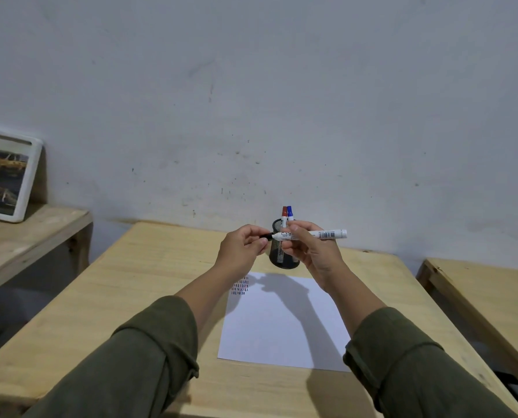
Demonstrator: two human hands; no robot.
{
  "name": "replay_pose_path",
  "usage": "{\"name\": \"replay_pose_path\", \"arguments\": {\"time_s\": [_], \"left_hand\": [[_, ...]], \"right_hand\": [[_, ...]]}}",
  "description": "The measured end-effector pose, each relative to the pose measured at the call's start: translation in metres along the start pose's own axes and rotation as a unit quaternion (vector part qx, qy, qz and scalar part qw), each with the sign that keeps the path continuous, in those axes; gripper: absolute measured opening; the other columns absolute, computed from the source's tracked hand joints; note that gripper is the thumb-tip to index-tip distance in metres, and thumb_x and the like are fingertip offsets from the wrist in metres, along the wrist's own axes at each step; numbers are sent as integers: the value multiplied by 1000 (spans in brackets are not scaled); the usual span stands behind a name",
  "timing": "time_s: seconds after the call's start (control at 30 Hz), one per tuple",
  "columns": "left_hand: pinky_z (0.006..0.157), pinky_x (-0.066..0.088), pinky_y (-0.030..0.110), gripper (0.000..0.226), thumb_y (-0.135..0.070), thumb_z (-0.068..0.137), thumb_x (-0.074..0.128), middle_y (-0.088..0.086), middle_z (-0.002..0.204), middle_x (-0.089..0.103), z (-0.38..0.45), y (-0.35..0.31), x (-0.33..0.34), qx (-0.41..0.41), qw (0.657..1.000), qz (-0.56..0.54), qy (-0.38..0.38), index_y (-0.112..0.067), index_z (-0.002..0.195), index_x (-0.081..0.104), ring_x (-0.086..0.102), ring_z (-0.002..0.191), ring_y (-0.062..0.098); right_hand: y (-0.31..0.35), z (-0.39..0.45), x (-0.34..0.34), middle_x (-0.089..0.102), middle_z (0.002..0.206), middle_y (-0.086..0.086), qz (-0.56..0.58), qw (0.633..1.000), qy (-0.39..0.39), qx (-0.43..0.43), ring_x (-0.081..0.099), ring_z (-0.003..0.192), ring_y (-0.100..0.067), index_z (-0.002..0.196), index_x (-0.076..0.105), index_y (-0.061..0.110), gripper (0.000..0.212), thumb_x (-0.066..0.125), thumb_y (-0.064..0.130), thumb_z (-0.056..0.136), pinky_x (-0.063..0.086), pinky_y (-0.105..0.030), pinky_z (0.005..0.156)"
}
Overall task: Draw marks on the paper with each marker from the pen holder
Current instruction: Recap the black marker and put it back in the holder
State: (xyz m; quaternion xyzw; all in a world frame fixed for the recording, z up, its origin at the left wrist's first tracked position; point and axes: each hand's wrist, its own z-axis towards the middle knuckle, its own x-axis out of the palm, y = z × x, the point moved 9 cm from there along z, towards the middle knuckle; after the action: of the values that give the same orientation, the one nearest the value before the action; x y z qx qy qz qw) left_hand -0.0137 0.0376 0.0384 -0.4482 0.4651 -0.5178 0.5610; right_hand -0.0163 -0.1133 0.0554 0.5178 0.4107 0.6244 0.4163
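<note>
You are looking down at a pale wooden counter (167,267) with one sheet of white paper (282,327) lying flat in front of you. Both of your hands are raised above the far edge of the sheet.

Your right hand (309,251) is closed around the white barrel of a black marker (312,234), held level with its barcoded end pointing right. Your left hand (242,247) pinches the black cap (266,236) at the marker's left end. Whether the cap is seated or partly off cannot be told.

Just behind your hands one black mesh pen holder (283,254) stands upright on the counter, just beyond the paper's far edge. Two markers stand in it, caps up: a red marker (284,213) and a blue marker (290,212), side by side.

Near the paper's far left corner sit several short rows of small marks (240,286) in red and blue; black ones cannot be ruled out at this size. So red and blue look used already, and the black marker appears to be the one in hand.

Count: three markers, one holder, one sheet, two hands.
</note>
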Motion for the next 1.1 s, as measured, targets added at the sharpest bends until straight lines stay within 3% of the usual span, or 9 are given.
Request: {"name": "replay_pose_path", "arguments": {"time_s": [0.17,0.33,0.53,0.7,0.8,1.0,1.1], "left_hand": [[89,53,28,15,-2,84,62,7,88,69,-1,-9,0,19,997,73,-4,-10,95,68,65,83,18],[65,42,-1,13,-1,82,62,-4,81,67,-4,-27,-5,94,981,157,-65,-10,90,68,61,73,1],[66,39,3,12,2,83,59,7,85,71,-14,-39,-1,193,947,239,-89,-3,90,67,62,79,19],[62,39,-1,10,-2,84,61,-2,80,68,-9,-27,-10,148,967,195,-68,-10,89,66,61,76,13],[62,40,0,13,-3,84,60,-4,80,68,-4,-28,-17,134,972,182,-66,-13,88,67,62,77,10],[65,38,-5,17,-2,85,59,-4,86,69,8,-41,-29,131,972,176,-81,-15,91,68,61,79,1],[65,37,-6,20,1,84,58,-3,86,68,14,-49,-23,137,973,173,-65,-15,92,69,60,78,-1]], "right_hand": [[0,0,0,65,82,-13,-23,1000,15,7,65,56,-13,95,62,5,8,60,5,88,56,-22,60],[-5,-3,6,66,80,-10,60,998,6,9,64,55,-13,98,63,3,10,57,4,90,56,-20,58],[-16,-6,5,68,86,-6,89,996,-16,26,66,57,-10,117,60,5,26,57,10,91,56,-19,59],[-12,-10,12,70,88,-7,57,998,20,24,67,63,-14,111,60,5,22,58,5,89,56,-21,63],[-9,-12,15,73,89,-5,48,997,45,35,70,74,-17,107,64,6,21,62,12,87,57,-23,70],[-4,-14,9,71,103,-17,89,988,82,96,72,87,-27,112,64,-1,48,58,33,80,59,-29,77],[0,-16,7,70,102,-19,34,990,95,101,72,84,-24,109,65,-2,30,54,19,91,59,-26,77]]}}
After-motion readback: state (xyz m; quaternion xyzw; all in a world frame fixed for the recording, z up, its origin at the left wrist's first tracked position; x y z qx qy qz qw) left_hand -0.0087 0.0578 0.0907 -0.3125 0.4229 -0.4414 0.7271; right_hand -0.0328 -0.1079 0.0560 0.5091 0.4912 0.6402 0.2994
